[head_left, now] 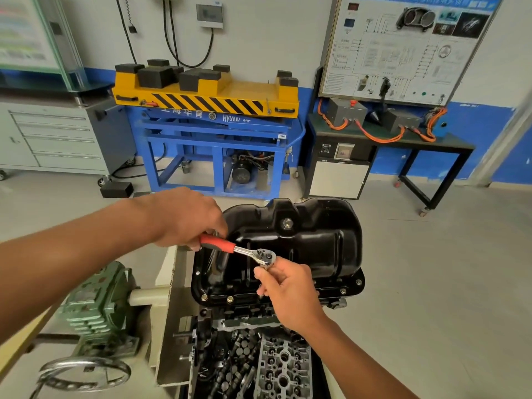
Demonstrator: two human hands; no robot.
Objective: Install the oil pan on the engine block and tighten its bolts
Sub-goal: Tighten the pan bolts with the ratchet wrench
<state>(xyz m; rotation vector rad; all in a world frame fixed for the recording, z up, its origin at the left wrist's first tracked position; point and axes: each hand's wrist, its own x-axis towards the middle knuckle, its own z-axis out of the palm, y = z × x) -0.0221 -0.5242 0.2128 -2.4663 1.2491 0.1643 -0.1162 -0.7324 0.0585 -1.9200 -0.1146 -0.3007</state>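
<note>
A glossy black oil pan (316, 240) sits on top of the engine block (247, 315), with several bolts showing along its near flange. A ratchet wrench (244, 250) with a red handle lies across the pan's left part. My left hand (184, 217) grips the red handle. My right hand (290, 292) pinches the ratchet's chrome head from below; whatever hangs under the head is hidden by my fingers. A drain plug (287, 223) shows on the pan's upper face.
The engine hangs on a stand with a green gearbox (98, 309) and a chrome handwheel (83, 375) at lower left. Loose engine parts (259, 367) lie in the tray below. Behind stand a blue and yellow lift table (213, 122), a grey drawer cabinet (57, 139) and a training board bench (388, 133).
</note>
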